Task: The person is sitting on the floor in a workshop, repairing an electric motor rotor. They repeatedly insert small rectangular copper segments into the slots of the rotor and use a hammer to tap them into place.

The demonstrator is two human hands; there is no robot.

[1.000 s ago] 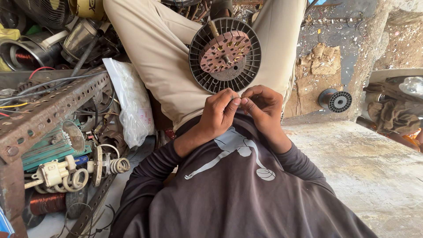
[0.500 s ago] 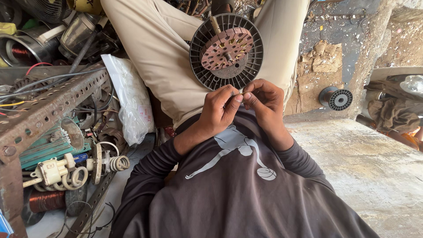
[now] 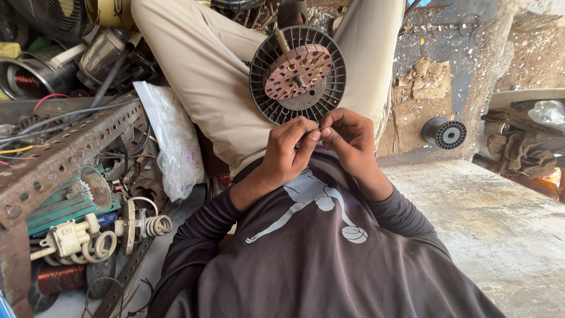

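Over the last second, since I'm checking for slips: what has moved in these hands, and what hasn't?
Little changed. The left hand and right hand stay pressed together just below the round motor disc, fingertips pinching a thin wire. The disc stays propped between the knees. The plastic bag and the spool have not moved.

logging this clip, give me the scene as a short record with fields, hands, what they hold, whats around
left hand: fingertips pinched on a thin wire, touching the right hand
right hand: pinches the same thin wire
fan motor: round black ribbed disc with a coppery core, resting on the lap just above the hands
left side: perforated metal rack, white plastic bag, copper coil
right side: concrete slab, small black spool
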